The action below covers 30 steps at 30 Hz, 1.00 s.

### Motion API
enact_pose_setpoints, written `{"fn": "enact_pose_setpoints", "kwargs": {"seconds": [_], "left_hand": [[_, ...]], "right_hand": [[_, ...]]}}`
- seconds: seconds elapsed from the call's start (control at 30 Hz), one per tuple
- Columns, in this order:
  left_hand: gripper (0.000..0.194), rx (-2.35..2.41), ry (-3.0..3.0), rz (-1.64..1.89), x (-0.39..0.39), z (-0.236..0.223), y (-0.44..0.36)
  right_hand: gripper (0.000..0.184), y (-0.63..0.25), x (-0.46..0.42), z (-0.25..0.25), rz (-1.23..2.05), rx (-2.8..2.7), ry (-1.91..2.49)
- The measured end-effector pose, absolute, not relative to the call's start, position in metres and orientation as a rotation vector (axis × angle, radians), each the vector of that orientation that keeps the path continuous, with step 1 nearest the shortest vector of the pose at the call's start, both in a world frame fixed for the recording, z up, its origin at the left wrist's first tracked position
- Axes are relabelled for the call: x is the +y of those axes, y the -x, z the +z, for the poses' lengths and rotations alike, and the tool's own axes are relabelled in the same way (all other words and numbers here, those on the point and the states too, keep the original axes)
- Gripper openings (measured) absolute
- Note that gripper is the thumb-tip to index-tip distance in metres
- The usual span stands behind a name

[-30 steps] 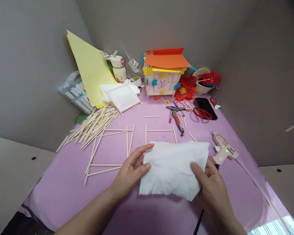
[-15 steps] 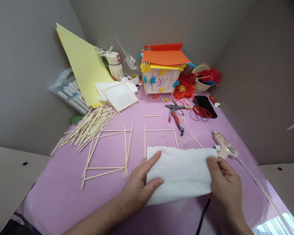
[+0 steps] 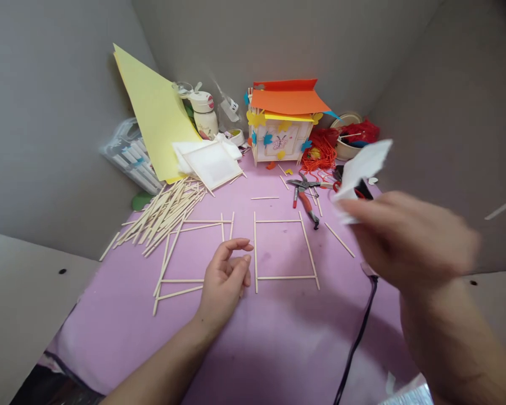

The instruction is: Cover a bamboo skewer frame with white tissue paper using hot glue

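Note:
My right hand (image 3: pixel 409 242) is raised over the right side of the table, smeared by motion. Between its fingers is a white paper towel (image 3: pixel 365 166), folded and hanging in the air above the scissors. My left hand (image 3: pixel 227 275) rests low over the table with loosely curled fingers, a gap between index finger and thumb, and nothing in it. Just right of it lies a frame of thin wooden sticks (image 3: pixel 284 277). A second stick frame (image 3: pixel 181 280), with doubled sticks, lies to its left, partly under the hand.
At the back stands a decorated stick house (image 3: pixel 283 101) with an orange roof. A pile of sticks (image 3: pixel 164 216) lies left, before yellow card (image 3: pixel 156 112). Pruning pliers (image 3: pixel 306 197) and red yarn (image 3: pixel 320 149) are to the right. A black cable (image 3: pixel 354 343) crosses the front right.
My left hand has let go of the paper towel and drawn slightly left. My right hand has lifted it up and to the right, uncovering the right-hand stick frame.

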State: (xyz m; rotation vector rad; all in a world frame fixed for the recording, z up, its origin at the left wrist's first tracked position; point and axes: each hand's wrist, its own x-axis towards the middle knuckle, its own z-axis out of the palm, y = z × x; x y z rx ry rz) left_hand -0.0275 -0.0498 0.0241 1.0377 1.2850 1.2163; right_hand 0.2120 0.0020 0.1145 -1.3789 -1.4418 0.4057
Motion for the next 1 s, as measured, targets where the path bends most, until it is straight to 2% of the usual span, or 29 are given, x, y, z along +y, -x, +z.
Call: {"fn": "enact_pose_setpoints", "kwargs": {"seconds": [0.03, 0.07, 0.13, 0.2, 0.37, 0.5, 0.7, 0.9, 1.0], "left_hand": [[0.019, 1.289, -1.033, 1.234, -0.05, 0.024, 0.028], [0.019, 1.293, -1.027, 1.255, -0.049, 0.023, 0.029], [0.018, 1.302, -1.014, 1.295, -0.048, 0.023, 0.03], [0.017, 1.304, -1.012, 1.317, -0.048, 0.023, 0.031], [0.016, 1.279, -1.08, 1.259, -0.052, 0.02, 0.029], [0.019, 1.294, -1.318, 1.186, -0.054, 0.011, 0.028], [0.025, 1.402, -1.937, 0.942, -0.036, 0.007, 0.023], [0.026, 1.53, -2.073, 0.635, 0.0, 0.006, -0.006], [0.023, 1.535, -2.056, 0.615, 0.01, 0.005, -0.019]], "right_hand": [[0.016, -0.205, 0.006, 0.105, 0.407, -1.626, 1.305], [0.01, -0.197, 0.01, 0.093, 0.275, -1.997, 1.102], [0.018, -0.181, 0.01, 0.065, -0.111, -2.49, 0.696], [0.022, -0.169, 0.004, 0.037, -0.278, -2.673, 0.57], [0.018, -0.166, -0.024, 0.001, -0.141, -2.839, 0.734], [0.025, -0.176, -0.038, 0.002, -0.059, -2.786, 0.918], [0.019, -0.185, -0.05, 0.006, 0.035, -2.677, 1.047], [0.019, -0.195, -0.052, 0.003, 0.053, -2.612, 1.156], [0.02, -0.202, -0.052, 0.005, 0.041, -2.57, 1.173]]}}
